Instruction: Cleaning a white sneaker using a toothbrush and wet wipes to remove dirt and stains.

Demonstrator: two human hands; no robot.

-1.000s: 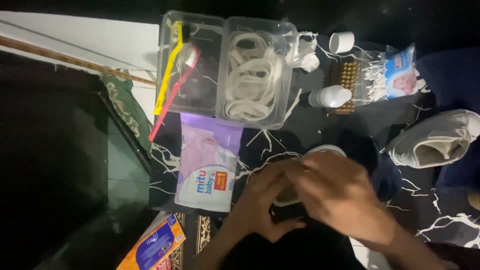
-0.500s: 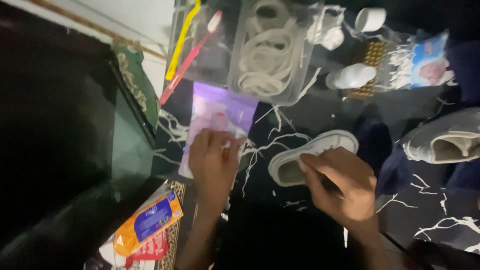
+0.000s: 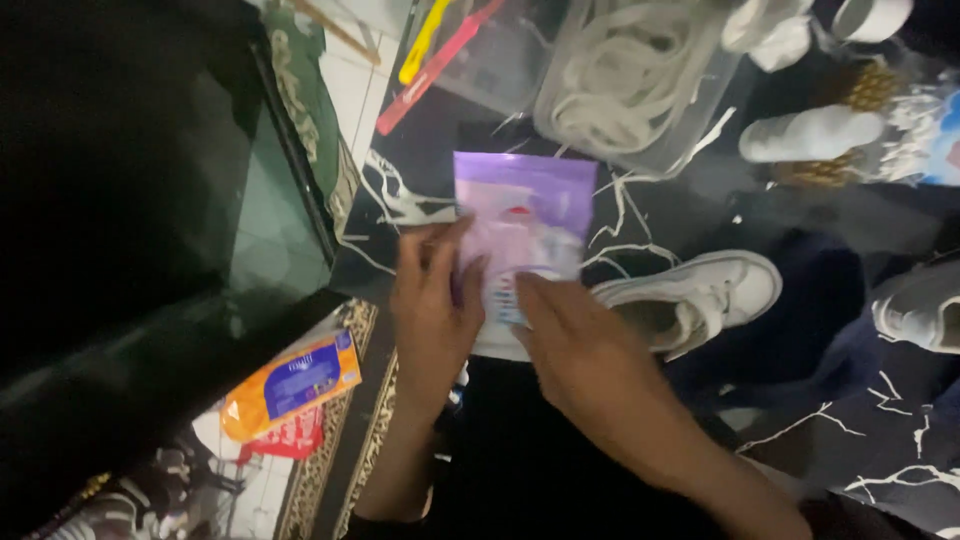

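A purple soft pack of wipes lies flat on the black marbled table. My left hand grips its lower left edge, fingers spread over the pack. My right hand rests on its lower right part, fingertips on the white label area. Just right of my right hand a white sneaker lies on the table, apart from both hands.
At the back stand a clear box of white laces and a clear box with yellow and pink brushes. A second white shoe sits at right. White bottles are behind. An orange packet lies below left.
My right hand left the white sneaker and moved left onto the purple pack. My left hand stays on the pack. The view shifted down and closer.
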